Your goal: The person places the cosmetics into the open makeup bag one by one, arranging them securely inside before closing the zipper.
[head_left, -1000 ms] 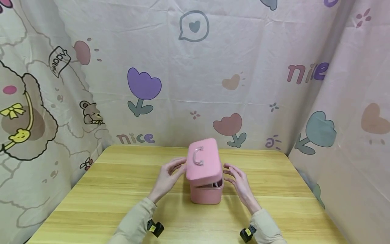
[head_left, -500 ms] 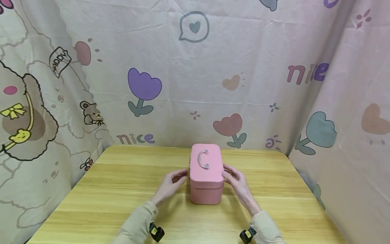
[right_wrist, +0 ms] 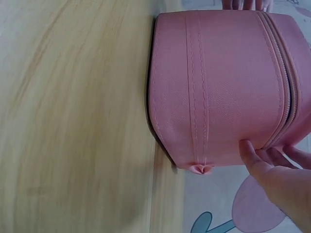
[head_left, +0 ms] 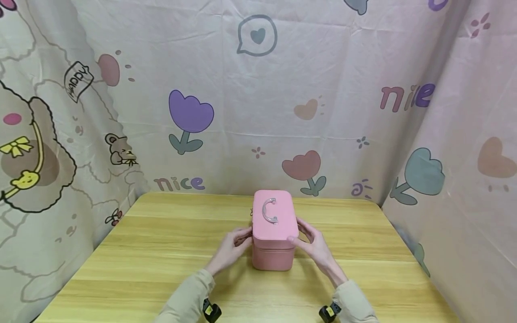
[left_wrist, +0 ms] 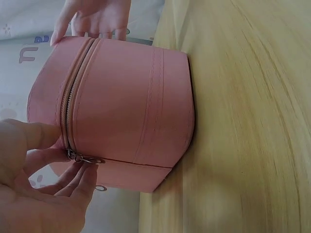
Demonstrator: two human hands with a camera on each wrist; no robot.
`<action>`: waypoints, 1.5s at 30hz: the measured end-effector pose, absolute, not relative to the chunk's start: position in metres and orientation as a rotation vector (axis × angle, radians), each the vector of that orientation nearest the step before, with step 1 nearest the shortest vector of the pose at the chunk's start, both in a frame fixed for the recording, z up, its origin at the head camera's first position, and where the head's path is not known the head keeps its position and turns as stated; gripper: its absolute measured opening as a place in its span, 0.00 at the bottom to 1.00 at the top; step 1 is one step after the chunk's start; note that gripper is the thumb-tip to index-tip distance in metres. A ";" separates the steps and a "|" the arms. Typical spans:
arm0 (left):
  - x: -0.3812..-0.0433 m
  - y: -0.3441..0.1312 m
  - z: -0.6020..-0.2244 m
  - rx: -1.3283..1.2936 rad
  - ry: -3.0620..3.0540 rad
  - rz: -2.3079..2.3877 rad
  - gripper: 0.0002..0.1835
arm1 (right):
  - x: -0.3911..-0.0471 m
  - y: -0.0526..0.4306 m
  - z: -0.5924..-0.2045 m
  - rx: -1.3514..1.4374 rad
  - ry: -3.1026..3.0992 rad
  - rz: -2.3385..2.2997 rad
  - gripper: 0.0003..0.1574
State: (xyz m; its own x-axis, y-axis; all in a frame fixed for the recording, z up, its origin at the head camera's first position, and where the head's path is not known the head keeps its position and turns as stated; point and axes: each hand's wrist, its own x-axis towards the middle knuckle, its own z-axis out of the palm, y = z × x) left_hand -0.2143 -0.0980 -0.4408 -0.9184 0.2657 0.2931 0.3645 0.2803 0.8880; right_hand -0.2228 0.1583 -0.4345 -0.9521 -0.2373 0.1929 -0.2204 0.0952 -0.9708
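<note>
A pink cosmetic case (head_left: 274, 220) stands on the table with its lid down; a curved silvery handle (head_left: 267, 211) is on top. The zipper (left_wrist: 73, 87) runs around under the lid. At the case's left side is my left hand (head_left: 230, 249), thumb against the lid edge, other fingers by the metal zipper pull (left_wrist: 92, 159). The whole pull shows, lying along the case wall beside the fingertips. My right hand (head_left: 319, 246) holds the near right corner, thumb on the lid and fingers on the side. What is inside the case is hidden.
A wooden table (head_left: 177, 233) surrounds the case on all sides. A printed curtain (head_left: 250, 89) hangs behind the back edge and along both sides. Small black cameras are strapped on both sleeves (head_left: 190, 291).
One second ago the lid was tilted partly up; it then came down flat on the case. My left hand has moved right to the zipper pull, and my right thumb has come onto the lid.
</note>
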 end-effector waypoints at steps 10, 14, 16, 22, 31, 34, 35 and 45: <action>-0.215 -0.095 -0.442 -0.512 -2.424 -1.642 0.19 | -0.225 0.156 -0.437 -0.688 2.430 -1.967 0.50; -0.218 -0.092 -0.442 -0.439 -2.406 -1.523 0.16 | -0.219 0.155 -0.427 -0.710 2.477 -1.904 0.46; -0.219 -0.091 -0.442 -0.405 -2.405 -1.483 0.15 | -0.218 0.155 -0.426 -0.692 2.506 -1.875 0.46; -0.220 -0.090 -0.439 -0.312 -2.413 -1.421 0.13 | -0.227 0.157 -0.435 -0.686 2.581 -1.834 0.49; -0.222 -0.091 -0.441 -0.301 -2.431 -1.353 0.09 | -0.225 0.157 -0.435 -0.642 2.601 -1.821 0.49; -0.222 -0.093 -0.441 -0.303 -2.455 -1.355 0.09 | -0.222 0.156 -0.429 -0.640 2.583 -1.828 0.48; -0.223 -0.094 -0.440 -0.306 -2.467 -1.346 0.09 | -0.220 0.156 -0.426 -0.643 2.572 -1.833 0.47; -0.223 -0.100 -0.431 -0.396 -2.647 -1.292 0.05 | -0.223 0.158 -0.432 -0.657 2.582 -1.839 0.48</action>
